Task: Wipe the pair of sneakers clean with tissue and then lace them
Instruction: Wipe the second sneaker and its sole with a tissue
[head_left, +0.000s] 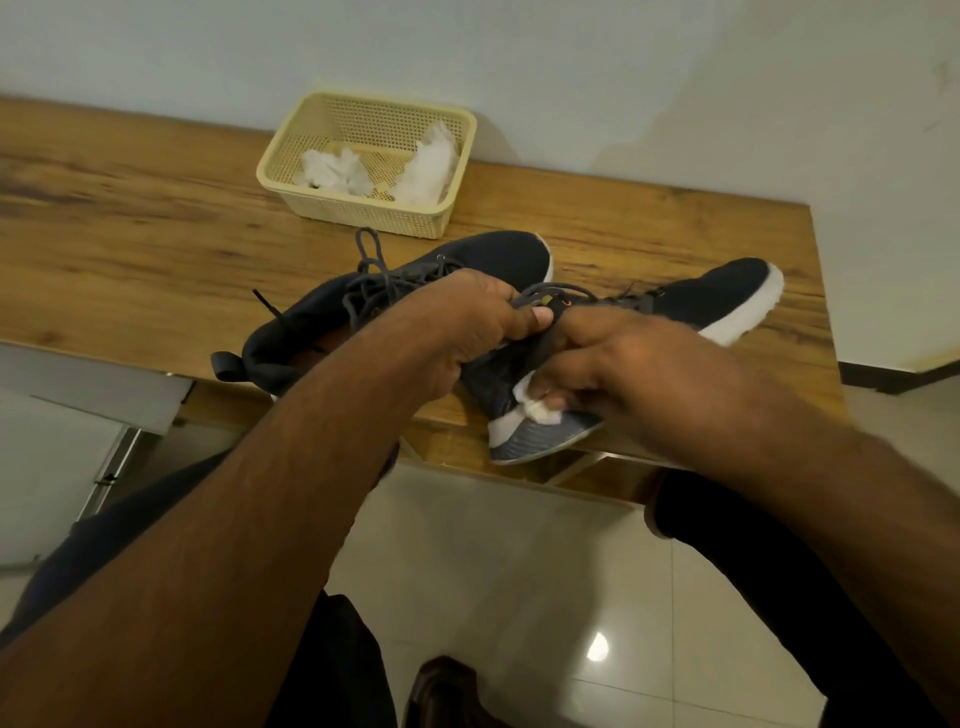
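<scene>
Pinching the upper of a dark navy knit sneaker with a white sole (717, 304), the left hand (467, 332) has its grip clamped near the tongue and dark laces, thumb on top and fingers curled beneath. Just right of that grip, the right hand (618, 364) curls its fingers round a small wad of white tissue (540, 410) and presses it to the white edge of the sole at the heel. This shoe lies tilted on its side, its grey tread facing the person, heel hanging over the near edge of the wooden surface (130, 234) and toe pointing away to the right.

Behind the left grip, the second dark navy sneaker with a white sole (488, 254) rests on the surface, its dark laces loose and looped over the opening, its heel tab toward the near edge.

Farther back from both grips, against the pale wall, stands a cream perforated plastic basket (462, 171) holding two crumpled white tissues (332, 171).

Below the hands, the person's dark-trousered legs and a pale tiled floor show.
</scene>
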